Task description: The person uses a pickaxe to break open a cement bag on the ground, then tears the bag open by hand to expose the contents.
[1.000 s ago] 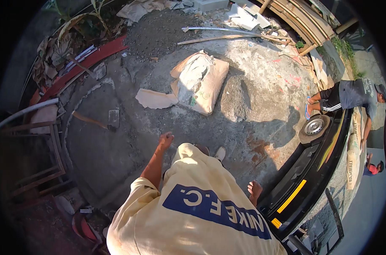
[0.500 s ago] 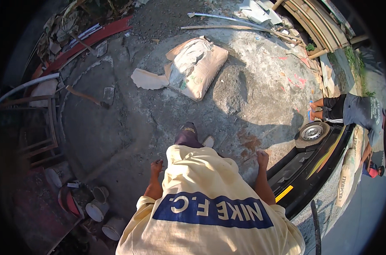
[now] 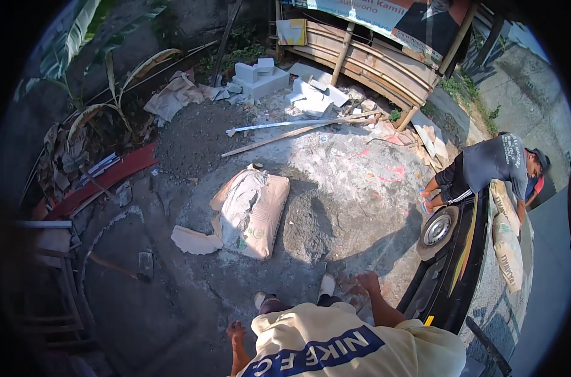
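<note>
- Since the dark vehicle (image 3: pixel 452 276) stands just beside the person's right side, a wide step could clip its wheel (image 3: pixel 437 230)
- The opened cement sack (image 3: pixel 251 213) lies ahead of the feet on concrete and could spill if kicked
- The right hand (image 3: pixel 368 281) and left hand (image 3: pixel 236 329) hang loosely open, holding nothing

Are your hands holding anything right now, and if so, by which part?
Nothing is held. The left hand and right hand both hang bare and open above the ground, short of the cement sack.
</note>
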Available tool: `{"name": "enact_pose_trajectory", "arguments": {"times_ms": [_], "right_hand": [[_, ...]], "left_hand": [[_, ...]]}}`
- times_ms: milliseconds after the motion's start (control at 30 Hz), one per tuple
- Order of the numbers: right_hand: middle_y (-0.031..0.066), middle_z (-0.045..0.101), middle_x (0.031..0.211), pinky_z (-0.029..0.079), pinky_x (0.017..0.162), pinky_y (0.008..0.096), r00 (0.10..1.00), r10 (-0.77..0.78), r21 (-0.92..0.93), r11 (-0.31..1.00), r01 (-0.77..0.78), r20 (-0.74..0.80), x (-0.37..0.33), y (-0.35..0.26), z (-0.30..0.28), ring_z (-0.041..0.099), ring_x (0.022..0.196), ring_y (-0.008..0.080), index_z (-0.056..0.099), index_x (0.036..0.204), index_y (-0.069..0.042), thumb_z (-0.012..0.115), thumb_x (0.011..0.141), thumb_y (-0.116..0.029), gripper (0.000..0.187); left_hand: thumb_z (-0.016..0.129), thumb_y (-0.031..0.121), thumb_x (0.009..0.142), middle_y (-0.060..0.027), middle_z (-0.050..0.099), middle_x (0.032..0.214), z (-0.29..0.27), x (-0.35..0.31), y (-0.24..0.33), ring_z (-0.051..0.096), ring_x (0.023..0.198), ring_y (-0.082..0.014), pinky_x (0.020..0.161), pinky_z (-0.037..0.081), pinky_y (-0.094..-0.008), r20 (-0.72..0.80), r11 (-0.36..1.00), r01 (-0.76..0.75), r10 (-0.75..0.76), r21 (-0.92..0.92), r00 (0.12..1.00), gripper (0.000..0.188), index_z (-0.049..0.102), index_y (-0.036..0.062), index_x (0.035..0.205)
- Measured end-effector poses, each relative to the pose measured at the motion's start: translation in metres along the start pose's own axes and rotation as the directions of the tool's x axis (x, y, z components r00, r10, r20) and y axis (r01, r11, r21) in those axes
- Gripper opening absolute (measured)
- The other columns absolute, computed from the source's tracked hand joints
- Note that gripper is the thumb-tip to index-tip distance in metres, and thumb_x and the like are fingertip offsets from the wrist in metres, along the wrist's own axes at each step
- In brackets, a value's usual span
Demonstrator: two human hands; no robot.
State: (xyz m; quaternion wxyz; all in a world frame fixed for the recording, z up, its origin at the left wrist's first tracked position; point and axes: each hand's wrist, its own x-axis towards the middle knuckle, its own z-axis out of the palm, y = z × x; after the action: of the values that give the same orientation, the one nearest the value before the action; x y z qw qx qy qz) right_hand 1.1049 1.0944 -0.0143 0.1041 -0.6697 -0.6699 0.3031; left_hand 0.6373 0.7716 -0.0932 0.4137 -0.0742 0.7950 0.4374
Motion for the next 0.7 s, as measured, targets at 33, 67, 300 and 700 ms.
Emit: {"name": "enact_pose_trajectory", "arguments": {"times_ms": [33, 67, 300, 700], "right_hand": [[0.0138, 0.067, 0.071, 0.051, 0.061, 0.0348, 1.000, 0.003, 0.006, 1.000, -0.003, -0.010, 0.014, 0.008, -0.008, 0.067, 0.065, 0.0228, 0.068, 0.082, 0.001, 0.063, 0.075, -0.026, 0.029], [0.0138, 0.066, 0.069, 0.051, 0.058, 0.0337, 0.998, -0.036, 0.025, 0.999, 0.037, -0.048, 0.029, 0.019, -0.018, 0.066, 0.062, 0.0223, 0.068, 0.079, 0.002, 0.064, 0.075, -0.024, 0.027], [0.0200, 0.065, 0.070, 0.051, 0.050, 0.0345, 0.977, 0.121, 0.050, 0.990, -0.131, 0.178, 0.156, 0.136, -0.089, 0.065, 0.056, 0.0250, 0.066, 0.078, 0.005, 0.065, 0.073, -0.020, 0.026], [0.0077, 0.066, 0.079, 0.043, 0.042, 0.0248, 0.980, 0.007, 0.219, 0.974, -0.051, 0.200, 0.514, 0.144, -0.192, 0.061, 0.055, 0.0137, 0.065, 0.098, -0.003, 0.065, 0.083, -0.027, 0.028]], "left_hand": [[0.060, 0.018, 0.086, -0.0083, 0.064, 0.088, 0.015, 0.005, 0.008, 0.062, 0.062, -0.0168, 0.046, 0.049, -0.0299, 0.006, 1.000, -0.009, 0.009, 0.004, 1.000, 0.033, 0.054, 0.0001, 0.114], [0.060, 0.018, 0.086, -0.0082, 0.064, 0.087, 0.031, 0.009, 0.013, 0.061, 0.061, -0.0158, 0.046, 0.048, -0.0290, 0.007, 0.993, -0.096, 0.097, -0.071, 0.995, 0.034, 0.055, -0.0007, 0.113], [0.062, 0.020, 0.086, -0.0102, 0.064, 0.085, 0.157, 0.004, 0.013, 0.060, 0.065, -0.0146, 0.050, 0.046, -0.0253, -0.234, 0.904, -0.392, 0.349, -0.170, 0.908, 0.041, 0.053, -0.0068, 0.115], [0.059, 0.026, 0.087, -0.0167, 0.067, 0.091, 0.372, -0.187, -0.038, 0.065, 0.083, -0.0208, 0.077, 0.049, -0.0307, -0.624, 0.989, -0.149, 0.128, 0.019, 0.770, 0.039, 0.061, -0.0082, 0.104]]}}
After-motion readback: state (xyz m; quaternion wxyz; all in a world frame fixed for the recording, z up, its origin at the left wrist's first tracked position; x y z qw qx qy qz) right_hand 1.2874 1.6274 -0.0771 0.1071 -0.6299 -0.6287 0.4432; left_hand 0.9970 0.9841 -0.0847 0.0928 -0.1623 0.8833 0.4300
